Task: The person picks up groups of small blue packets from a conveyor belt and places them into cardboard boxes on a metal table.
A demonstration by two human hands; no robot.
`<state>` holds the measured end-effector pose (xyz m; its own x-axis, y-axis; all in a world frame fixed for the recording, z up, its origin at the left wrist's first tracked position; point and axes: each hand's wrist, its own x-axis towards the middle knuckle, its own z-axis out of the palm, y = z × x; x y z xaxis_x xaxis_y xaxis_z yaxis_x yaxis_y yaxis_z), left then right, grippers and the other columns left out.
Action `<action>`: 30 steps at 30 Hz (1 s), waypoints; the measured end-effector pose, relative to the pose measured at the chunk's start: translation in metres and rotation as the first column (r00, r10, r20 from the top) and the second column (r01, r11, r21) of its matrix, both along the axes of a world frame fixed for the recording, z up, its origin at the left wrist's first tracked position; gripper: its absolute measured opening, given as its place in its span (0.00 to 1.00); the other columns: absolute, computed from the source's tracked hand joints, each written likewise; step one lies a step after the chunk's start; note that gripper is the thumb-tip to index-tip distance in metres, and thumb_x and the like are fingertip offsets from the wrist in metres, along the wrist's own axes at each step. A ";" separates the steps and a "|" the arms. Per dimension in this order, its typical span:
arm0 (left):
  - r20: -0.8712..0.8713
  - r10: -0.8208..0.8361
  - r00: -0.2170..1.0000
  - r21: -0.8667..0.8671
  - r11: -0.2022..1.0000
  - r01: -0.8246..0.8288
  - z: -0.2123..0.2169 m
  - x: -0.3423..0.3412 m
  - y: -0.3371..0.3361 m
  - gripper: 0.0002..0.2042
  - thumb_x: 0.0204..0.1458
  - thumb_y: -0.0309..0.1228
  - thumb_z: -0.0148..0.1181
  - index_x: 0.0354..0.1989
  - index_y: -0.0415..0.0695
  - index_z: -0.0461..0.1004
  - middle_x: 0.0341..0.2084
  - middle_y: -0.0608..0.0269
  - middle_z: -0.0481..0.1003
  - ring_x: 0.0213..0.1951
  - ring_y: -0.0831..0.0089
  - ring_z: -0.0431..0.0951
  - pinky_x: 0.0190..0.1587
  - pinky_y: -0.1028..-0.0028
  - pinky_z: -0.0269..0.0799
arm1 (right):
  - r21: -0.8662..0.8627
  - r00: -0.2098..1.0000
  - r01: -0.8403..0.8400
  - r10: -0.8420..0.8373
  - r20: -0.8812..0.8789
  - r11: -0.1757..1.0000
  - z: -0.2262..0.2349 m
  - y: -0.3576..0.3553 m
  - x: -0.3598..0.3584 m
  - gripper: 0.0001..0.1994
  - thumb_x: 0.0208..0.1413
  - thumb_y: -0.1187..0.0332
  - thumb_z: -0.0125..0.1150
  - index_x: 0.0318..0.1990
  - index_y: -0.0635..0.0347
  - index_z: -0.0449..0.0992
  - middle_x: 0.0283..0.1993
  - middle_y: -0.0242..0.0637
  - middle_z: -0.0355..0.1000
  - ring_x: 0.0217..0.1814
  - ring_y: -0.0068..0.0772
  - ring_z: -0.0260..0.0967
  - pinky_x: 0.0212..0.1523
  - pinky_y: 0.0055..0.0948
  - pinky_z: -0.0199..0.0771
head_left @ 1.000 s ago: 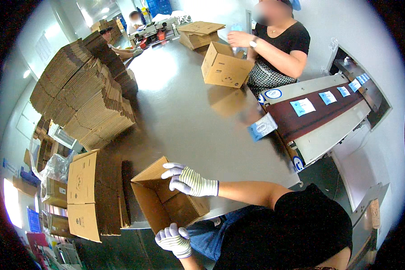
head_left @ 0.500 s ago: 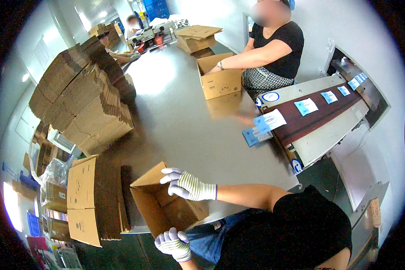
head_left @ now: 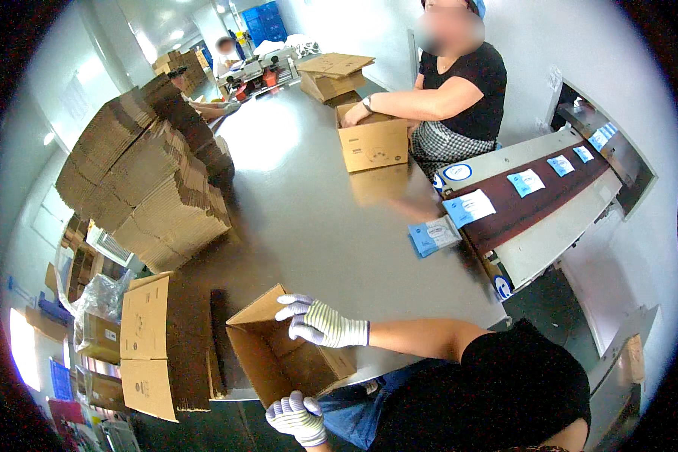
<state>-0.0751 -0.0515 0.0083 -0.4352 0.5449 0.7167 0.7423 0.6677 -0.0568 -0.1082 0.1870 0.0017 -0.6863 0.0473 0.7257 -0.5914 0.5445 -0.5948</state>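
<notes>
The open cardboard box (head_left: 282, 361) stood tilted at the near edge of the grey counter (head_left: 316, 218). The gloved right hand (head_left: 316, 322) rested on its upper rim, fingers curled over the edge. The gloved left hand (head_left: 297, 416) gripped the box from below. A blue packet (head_left: 434, 236) lay farther away, beside the conveyor (head_left: 535, 203).

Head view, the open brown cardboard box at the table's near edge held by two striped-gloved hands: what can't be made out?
- Head view: inside bottom of the open brown cardboard box, hidden by its own walls and shadow.
- Left hand: palm and grip point under the box, hidden by the glove's back.
- Right hand: fingertips curl over the flap, contact unclear.
- Blue-and-white packets on the conveyor belt: print too small.
- Far end of the grey table: blurred, overexposed.
</notes>
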 end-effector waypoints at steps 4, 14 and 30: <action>-0.002 -0.007 1.000 -0.006 1.000 0.007 0.007 0.002 0.005 0.03 0.48 0.34 0.49 0.27 0.51 0.67 0.16 0.66 0.63 0.21 0.64 0.65 0.32 0.64 0.59 | -0.010 1.000 0.008 -0.008 0.021 1.000 -0.003 0.001 -0.002 0.13 0.57 0.61 0.49 0.27 0.57 0.74 0.52 0.35 0.69 0.65 0.46 0.56 0.64 0.43 0.57; 0.159 -0.015 0.987 -0.167 0.985 0.042 0.030 0.002 0.014 0.22 0.45 0.59 0.57 0.26 0.51 0.68 0.17 0.65 0.64 0.25 0.63 0.67 0.33 0.64 0.59 | -0.171 1.000 0.010 -0.007 0.017 0.985 -0.013 0.000 0.000 0.17 0.63 0.56 0.47 0.54 0.54 0.66 0.67 0.46 0.54 0.72 0.50 0.46 0.70 0.43 0.47; 0.140 0.154 0.978 -0.176 0.976 -0.128 0.027 0.016 0.048 0.22 0.47 0.55 0.58 0.18 0.49 0.67 0.16 0.62 0.67 0.22 0.61 0.68 0.30 0.64 0.61 | 0.126 0.790 0.080 -0.140 0.596 0.989 -0.083 0.097 0.107 0.17 0.58 0.55 0.55 0.46 0.58 0.74 0.53 0.47 0.70 0.52 0.55 0.69 0.53 0.44 0.69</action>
<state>-0.0591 -0.0031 0.0355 -0.6130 0.5752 0.5416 0.6497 0.7571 -0.0687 -0.0017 0.2844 -0.0812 -0.9795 0.1054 0.1719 -0.0625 0.6520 -0.7556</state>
